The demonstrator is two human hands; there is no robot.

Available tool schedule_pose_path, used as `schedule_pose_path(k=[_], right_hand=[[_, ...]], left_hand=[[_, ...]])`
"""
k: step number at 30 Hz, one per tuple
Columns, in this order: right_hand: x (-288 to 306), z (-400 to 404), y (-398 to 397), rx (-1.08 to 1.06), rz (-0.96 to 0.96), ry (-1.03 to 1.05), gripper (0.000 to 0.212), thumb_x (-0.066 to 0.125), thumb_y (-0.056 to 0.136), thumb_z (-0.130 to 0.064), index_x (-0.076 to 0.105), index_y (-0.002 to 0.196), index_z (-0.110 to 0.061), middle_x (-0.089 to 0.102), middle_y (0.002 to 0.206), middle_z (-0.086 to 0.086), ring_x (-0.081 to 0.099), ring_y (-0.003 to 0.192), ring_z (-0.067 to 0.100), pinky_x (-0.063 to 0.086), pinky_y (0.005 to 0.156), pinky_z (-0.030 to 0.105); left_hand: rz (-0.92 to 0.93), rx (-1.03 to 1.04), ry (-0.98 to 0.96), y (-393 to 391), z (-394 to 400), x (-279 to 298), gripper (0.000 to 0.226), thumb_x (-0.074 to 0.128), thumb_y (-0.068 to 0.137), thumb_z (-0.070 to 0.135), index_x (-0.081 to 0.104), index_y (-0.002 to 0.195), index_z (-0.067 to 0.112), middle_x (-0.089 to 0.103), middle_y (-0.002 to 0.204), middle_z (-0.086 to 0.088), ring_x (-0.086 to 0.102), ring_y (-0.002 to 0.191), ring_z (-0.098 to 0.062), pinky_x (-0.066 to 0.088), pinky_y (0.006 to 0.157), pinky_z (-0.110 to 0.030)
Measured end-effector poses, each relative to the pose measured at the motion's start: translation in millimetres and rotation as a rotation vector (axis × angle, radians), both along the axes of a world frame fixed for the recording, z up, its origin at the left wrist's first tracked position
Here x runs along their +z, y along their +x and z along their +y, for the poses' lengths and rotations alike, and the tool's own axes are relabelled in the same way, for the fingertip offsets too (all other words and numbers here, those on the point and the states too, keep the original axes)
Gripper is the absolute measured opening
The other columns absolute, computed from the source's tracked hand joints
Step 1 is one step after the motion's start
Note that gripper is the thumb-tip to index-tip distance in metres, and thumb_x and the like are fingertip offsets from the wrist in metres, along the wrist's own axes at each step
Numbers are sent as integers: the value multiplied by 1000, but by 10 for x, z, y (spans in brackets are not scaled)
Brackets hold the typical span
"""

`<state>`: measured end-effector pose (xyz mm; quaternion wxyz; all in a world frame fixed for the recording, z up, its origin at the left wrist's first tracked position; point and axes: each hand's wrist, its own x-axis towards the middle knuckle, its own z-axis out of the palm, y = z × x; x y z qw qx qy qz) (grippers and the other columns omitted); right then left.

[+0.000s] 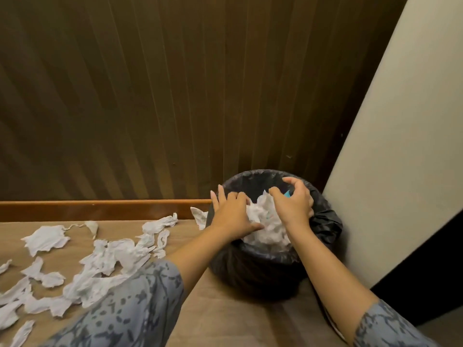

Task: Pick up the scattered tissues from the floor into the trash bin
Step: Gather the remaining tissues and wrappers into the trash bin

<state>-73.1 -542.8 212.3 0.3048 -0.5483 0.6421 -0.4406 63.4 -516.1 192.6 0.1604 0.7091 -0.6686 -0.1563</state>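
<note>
Both my hands are over the trash bin (253,271), which stands in the corner where the dark wood panelling (150,96) meets the pale wall (400,146). A black liner (325,226) is draped over its rim and bunched up just right of my right wrist.

My left hand (231,216) lies palm down on the wad of tissues (268,221) that fills the bin's mouth. Its fingers (220,194) are spread and mostly straight, the tips reaching toward the far rim, the thumb pressing into the paper on the near side. My right hand (294,204) hovers just right of it, fingers apart and loosely curved like a claw above the wad; the thumb and forefinger stand apart with nothing between them, and whether the lower fingers touch the paper I cannot tell. A small blue scrap (287,194) peeks out just under my right fingers.

Well left of my left hand, the scattered tissues (105,259) lie torn and crumpled across the tan floor (225,309), some passing under my patterned blue sleeve (140,309). One more tissue (199,216) sits just left of my left fingers, against the bin's side and the wooden skirting board (100,209)
</note>
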Motion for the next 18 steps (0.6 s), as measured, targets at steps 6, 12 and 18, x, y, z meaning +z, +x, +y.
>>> schedule_pose_path(k=[6,12,18], right_hand=[[75,105,413,92,-155,-221,31,60,84,-9,55,108,-28,58,120,-4,47,120,19,40,104,42],[144,649,1410,564,-313,-228,11,61,94,-15,61,102,-22,65,92,-10,64,88,6,51,70,10],[-5,1492,2437,1008,-296,-106,27,56,97,-28,71,78,-14,70,73,-3,66,72,12,54,69,35]], left_hand=[[72,62,-169,306,217,214,42,65,84,34,50,122,24,43,141,-1,11,146,-32,-2,115,-56],[-77,225,-237,1397,981,384,25,58,84,21,58,109,23,60,115,1,55,110,-20,42,101,-49],[-272,379,23,2435,2464,511,10,57,87,23,63,94,24,68,97,6,60,86,-11,48,75,-26]])
